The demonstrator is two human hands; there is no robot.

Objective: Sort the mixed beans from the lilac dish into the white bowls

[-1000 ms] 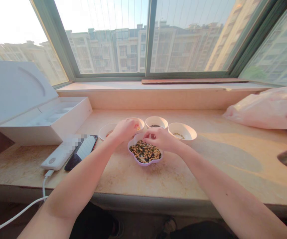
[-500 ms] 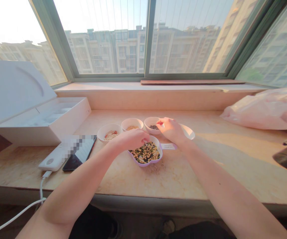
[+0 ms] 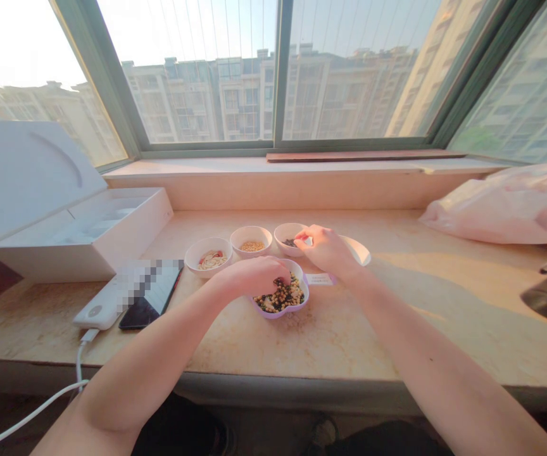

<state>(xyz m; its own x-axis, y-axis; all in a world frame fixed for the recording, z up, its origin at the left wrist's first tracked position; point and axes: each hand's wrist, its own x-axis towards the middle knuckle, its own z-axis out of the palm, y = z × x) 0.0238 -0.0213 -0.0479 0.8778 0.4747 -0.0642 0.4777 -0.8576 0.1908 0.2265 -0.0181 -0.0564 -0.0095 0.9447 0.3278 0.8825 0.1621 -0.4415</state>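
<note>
The left hand [image 3: 260,276] has dipped curled fingers into a scalloped purple plastic bowl [image 3: 278,313] of mixed beans [image 3: 280,300]; beyond that grip, the right hand [image 3: 326,248] bends over a round white bowl [image 3: 283,233] – whether either holds anything, unclear.

My left hand [image 3: 263,276]: palm down, fingers curled downward | my right hand [image 3: 324,246]: fingers bent, pointing inward, thumb near fingertips | both bare forearms reach forward, converging from the lower corners
</note>
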